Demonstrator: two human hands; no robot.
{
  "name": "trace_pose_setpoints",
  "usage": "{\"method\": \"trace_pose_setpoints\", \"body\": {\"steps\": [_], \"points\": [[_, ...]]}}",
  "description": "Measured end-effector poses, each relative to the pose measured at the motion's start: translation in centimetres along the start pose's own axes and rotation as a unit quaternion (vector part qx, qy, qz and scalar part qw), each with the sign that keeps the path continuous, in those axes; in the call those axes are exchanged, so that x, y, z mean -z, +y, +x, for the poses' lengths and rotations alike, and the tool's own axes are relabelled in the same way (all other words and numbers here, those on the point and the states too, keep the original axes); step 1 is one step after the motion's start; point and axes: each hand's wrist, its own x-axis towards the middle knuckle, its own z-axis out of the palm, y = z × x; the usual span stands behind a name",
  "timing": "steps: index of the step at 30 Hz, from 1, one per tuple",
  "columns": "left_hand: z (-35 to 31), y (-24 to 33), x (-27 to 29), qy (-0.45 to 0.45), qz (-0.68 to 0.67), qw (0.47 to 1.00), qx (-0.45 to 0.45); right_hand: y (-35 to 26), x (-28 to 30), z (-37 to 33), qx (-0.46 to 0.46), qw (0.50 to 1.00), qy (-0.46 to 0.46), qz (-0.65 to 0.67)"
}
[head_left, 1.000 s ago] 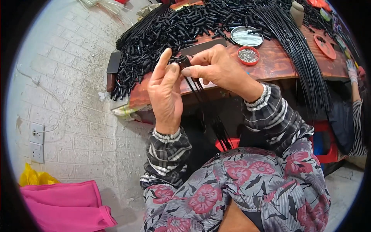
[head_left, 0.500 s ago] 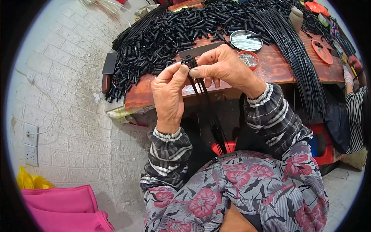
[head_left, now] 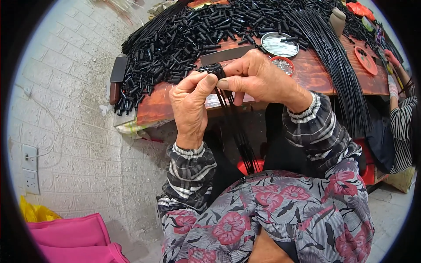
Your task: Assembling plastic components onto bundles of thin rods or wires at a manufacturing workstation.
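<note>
Above the table's front edge, both my hands meet at the upper end of a bundle of thin black strands. The strands hang down toward my lap, and short black tube-like pieces sit at their top. My left hand pinches at this top end with thumb and forefinger; whatever small part lies between the fingertips is too small to make out. The closed fingers of my right hand grip the bundle just below its top. Behind them, a heap of short black tubes covers the back and left of the table.
A round metal dish holds thin white sticks, beside a red dish of small shiny pieces. Long black strands drape over the front edge. A flat dark blade-like piece lies behind my hands. At right, a co-worker's gloved hand shows.
The bundle's top end has tipped more toward the left, and my right hand has turned slightly with its fingers lower around it. The whole view has shifted a little.
</note>
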Motion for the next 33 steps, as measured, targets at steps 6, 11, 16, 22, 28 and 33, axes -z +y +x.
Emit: {"method": "trace_pose_setpoints", "body": {"steps": [6,11,16,22,28,33], "points": [[0.1,0.0,-0.9,0.01,-0.044,0.996,0.073,-0.4,1.4,-0.2,-0.09,0.991,-0.067,0.071],[0.1,-0.8,-0.8,-0.005,-0.065,0.994,0.092,0.6,1.4,-0.4,-0.099,0.985,-0.07,0.122],[0.7,-1.2,-0.5,-0.042,-0.137,0.978,0.154,1.0,1.4,-0.2,-0.086,0.987,-0.066,0.121],[0.8,-2.0,-0.8,-0.032,-0.185,0.979,0.084,1.3,1.2,0.0,-0.07,0.984,-0.056,0.152],[1.0,-2.3,-1.1,-0.048,-0.177,0.983,0.032,2.0,1.5,0.1,-0.066,0.981,-0.075,0.167],[1.8,-1.8,-0.5,-0.111,-0.193,0.964,0.142,0.9,0.9,0.1,-0.087,0.971,-0.05,0.216]]}}
